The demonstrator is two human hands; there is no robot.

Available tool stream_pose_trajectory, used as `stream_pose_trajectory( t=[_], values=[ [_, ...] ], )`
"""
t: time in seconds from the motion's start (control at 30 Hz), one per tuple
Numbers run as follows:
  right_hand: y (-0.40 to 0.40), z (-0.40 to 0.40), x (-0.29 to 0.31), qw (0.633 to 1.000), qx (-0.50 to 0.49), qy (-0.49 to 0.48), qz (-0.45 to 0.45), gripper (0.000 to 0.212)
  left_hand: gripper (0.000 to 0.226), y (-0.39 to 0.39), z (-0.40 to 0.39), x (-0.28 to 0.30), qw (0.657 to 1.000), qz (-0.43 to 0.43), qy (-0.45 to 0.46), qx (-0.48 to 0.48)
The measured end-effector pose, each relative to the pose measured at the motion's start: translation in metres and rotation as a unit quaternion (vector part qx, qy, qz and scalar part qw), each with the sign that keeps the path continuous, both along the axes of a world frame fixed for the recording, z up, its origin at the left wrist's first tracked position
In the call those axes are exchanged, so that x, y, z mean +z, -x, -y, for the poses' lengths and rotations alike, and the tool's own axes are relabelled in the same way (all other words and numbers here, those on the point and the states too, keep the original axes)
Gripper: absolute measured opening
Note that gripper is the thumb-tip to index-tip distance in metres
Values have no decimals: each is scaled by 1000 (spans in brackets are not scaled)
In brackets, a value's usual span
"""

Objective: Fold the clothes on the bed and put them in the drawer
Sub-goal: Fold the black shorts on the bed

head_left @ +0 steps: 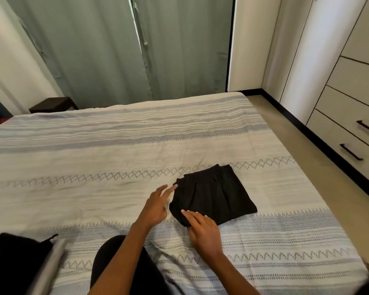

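Both hands flat-fingered, gripping nothing: right hand (pixel 202 231) rests fingertips on the near corner of the folded black garment (pixel 213 196), left hand (pixel 157 204) at its left edge, likely squaring it on the bed (pixel 94 167), drawers (pixel 349 133) well apart at right.
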State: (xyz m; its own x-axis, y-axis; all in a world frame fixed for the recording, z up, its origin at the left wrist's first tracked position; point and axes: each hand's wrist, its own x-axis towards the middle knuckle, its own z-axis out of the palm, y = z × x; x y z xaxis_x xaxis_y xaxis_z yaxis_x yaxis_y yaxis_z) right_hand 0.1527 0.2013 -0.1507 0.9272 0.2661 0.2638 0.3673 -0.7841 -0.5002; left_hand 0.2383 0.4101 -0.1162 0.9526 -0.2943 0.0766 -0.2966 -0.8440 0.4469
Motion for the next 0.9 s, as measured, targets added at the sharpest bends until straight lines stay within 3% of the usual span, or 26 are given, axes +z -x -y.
stream_pose_trajectory(
  t=[0.07,0.13,0.33,0.47,0.6,0.7,0.8,0.9],
  values=[
    [15,18,2,998,16,-50,22,52,97,7,11,4,983,29,-140,-115],
    [29,39,5,994,25,-107,14,49,99,14,21,0,951,64,-219,-208],
    [62,96,7,946,-58,-300,-105,23,73,26,31,-15,907,71,-265,-318],
    [66,110,8,883,-133,-434,-120,20,65,33,52,-12,893,130,-289,-320],
    [73,124,16,831,-165,-516,-124,23,53,43,66,-9,910,147,-242,-304],
    [75,139,22,812,-183,-540,-125,25,39,52,76,11,955,43,-119,-268],
    [72,155,25,842,-202,-484,-128,23,20,57,83,30,969,-94,-7,-230],
    [65,165,31,878,-216,-396,-162,25,21,51,84,43,956,-224,62,-179]
  ],
)
